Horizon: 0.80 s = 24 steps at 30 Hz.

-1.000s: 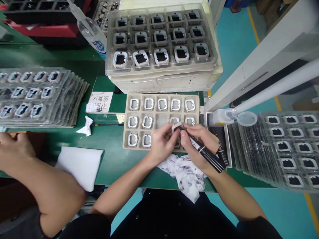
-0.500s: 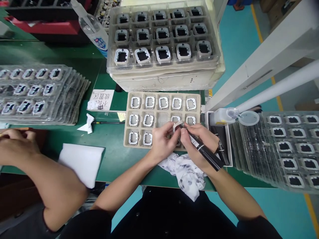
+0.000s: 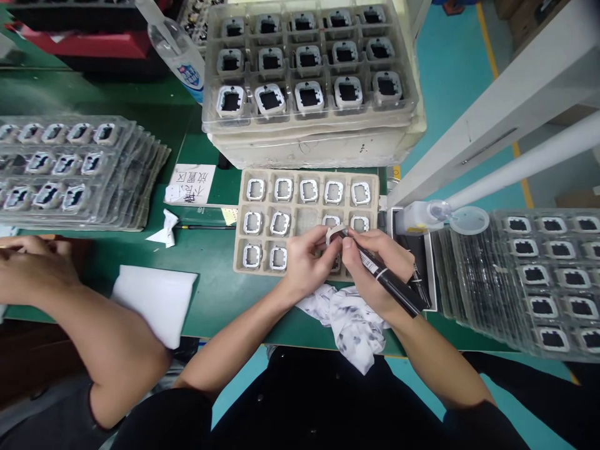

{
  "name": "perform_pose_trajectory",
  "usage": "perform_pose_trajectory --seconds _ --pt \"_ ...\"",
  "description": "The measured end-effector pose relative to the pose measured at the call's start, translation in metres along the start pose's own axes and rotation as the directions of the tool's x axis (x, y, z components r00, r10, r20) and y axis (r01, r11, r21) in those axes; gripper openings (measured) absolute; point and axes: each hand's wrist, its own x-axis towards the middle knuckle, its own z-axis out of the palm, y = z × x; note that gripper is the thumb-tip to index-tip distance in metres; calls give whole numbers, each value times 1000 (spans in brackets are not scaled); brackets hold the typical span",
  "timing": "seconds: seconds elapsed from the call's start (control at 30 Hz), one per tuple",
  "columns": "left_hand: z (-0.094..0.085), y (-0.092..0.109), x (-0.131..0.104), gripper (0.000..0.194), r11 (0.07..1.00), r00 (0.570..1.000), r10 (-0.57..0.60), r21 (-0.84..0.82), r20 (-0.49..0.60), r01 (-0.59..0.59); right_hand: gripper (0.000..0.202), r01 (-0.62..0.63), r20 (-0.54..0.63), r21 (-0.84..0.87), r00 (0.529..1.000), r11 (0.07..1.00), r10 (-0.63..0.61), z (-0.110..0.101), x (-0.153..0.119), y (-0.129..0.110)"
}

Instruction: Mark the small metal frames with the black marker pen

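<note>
My left hand (image 3: 309, 259) pinches a small white square frame (image 3: 334, 233) on edge, above the beige tray. In my right hand (image 3: 375, 259) is a black marker pen (image 3: 396, 290), its tip end up against the frame and its body slanting down to the right. Fingers partly cover the frame and hide the exact point of contact. Below both hands lies the beige tray (image 3: 267, 242) with white frames (image 3: 280, 223) in its pockets. One middle-row pocket shows bare. A stained white cloth (image 3: 354, 322) is bunched under my wrists.
A clear tray of frames (image 3: 309, 122) sits on a white foam block behind. Stacked clear trays stand left (image 3: 126, 169) and right (image 3: 473, 281). A plastic bottle (image 3: 417, 217) and a grey post (image 3: 478, 125) are at right. A co-worker's arm (image 3: 103, 331) rests left beside white paper (image 3: 157, 300).
The hands, marker pen and frame hold nearly the same pose. The view has shifted slightly, and a dark-clothed shape now shows at the lower right.
</note>
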Motion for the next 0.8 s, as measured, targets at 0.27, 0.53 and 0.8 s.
perform_pose_trajectory --seconds 0.27,0.53,0.8 --pt "0 23 14 39 909 965 -250 -324 79 262 11 -61 -64 112 996 992 69 4 -7 7" --pt "-2 23 18 46 834 931 -340 -415 133 364 14 -63 -73 160 994 985 75 2 -7 6" --pt "-1 28 18 38 863 957 -280 -415 82 288 14 -64 -30 135 997 989 68 2 -6 2"
